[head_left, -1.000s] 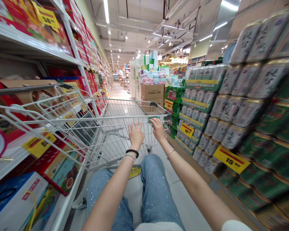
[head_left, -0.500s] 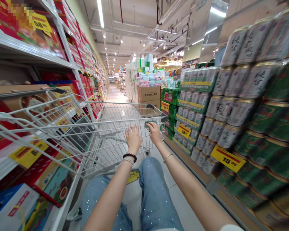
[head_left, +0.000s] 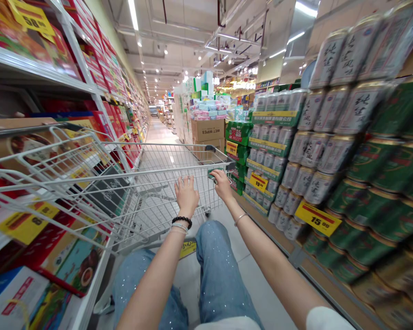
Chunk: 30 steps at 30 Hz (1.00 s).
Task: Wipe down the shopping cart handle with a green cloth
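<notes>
A silver wire shopping cart (head_left: 165,204) stands sideways in front of my knees, its push handle toward the left shelf. My left hand (head_left: 186,195) lies against the near wire side of the basket, fingers stretched out and spread, holding nothing. Close to the basket's right front corner, my right hand (head_left: 222,184) has its fingers closed on a small dark green, pad-like thing (head_left: 212,173) at the top rail. Most of that thing is covered by the fingers, so its kind is unclear. A dark sign panel (head_left: 112,190) hangs at the cart's handle end.
Shelves with red gift boxes (head_left: 70,252) run close along the left. On the right rise stacks of silver beer cans (head_left: 325,151) and green cans (head_left: 375,165) with yellow price tags. Cardboard boxes (head_left: 208,129) stand beyond the cart, and the aisle floor (head_left: 160,130) stretches ahead.
The view has shifted a little, so shelves and cart sit slightly farther left and higher. My right hand has moved slightly rightward along the rail. The left hand keeps its place on the basket.
</notes>
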Each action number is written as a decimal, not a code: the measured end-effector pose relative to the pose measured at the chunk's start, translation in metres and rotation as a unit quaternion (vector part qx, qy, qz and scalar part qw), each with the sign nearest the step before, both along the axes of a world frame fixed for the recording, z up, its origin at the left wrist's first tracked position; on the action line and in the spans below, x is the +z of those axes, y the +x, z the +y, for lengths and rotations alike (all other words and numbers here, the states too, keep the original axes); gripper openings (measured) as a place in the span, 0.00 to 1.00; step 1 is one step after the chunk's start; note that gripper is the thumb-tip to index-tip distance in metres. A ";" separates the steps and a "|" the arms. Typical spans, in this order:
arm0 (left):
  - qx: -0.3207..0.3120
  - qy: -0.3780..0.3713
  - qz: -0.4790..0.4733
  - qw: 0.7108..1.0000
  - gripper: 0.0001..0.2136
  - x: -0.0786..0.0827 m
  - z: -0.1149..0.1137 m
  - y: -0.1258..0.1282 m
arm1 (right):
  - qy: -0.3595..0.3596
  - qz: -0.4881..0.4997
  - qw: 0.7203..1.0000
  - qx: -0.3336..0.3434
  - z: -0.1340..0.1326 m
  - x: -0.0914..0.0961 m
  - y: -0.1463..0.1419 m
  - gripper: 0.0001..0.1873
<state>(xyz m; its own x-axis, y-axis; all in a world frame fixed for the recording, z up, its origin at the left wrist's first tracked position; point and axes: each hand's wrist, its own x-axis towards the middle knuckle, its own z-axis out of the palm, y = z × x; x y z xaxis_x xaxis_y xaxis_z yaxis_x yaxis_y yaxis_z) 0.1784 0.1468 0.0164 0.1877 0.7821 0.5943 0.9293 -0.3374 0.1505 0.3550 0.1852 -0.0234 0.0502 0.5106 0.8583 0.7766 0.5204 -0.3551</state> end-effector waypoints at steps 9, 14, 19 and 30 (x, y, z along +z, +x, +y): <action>0.005 -0.017 -0.002 1.000 0.29 0.005 -0.004 0.001 | 0.006 0.006 1.000 -0.010 0.001 -0.001 0.000 0.32; 0.006 -0.009 0.003 1.000 0.29 0.004 -0.005 -0.001 | -0.007 0.007 1.000 0.028 -0.004 -0.001 0.015 0.33; 0.001 0.007 0.006 1.000 0.30 -0.002 -0.004 -0.001 | 0.013 0.019 1.000 -0.011 -0.003 -0.001 0.032 0.34; 0.005 0.017 -0.002 1.000 0.29 -0.002 -0.003 0.003 | -0.002 -0.041 0.999 0.002 0.000 -0.003 0.042 0.33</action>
<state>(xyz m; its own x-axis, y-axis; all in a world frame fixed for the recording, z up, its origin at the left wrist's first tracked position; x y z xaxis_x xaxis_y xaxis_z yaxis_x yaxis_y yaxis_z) 0.1809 0.1442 0.0140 0.1772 0.7627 0.6220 0.9319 -0.3332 0.1431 0.3968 0.1848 -0.0265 -0.0218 0.5147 0.8571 0.8014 0.5215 -0.2928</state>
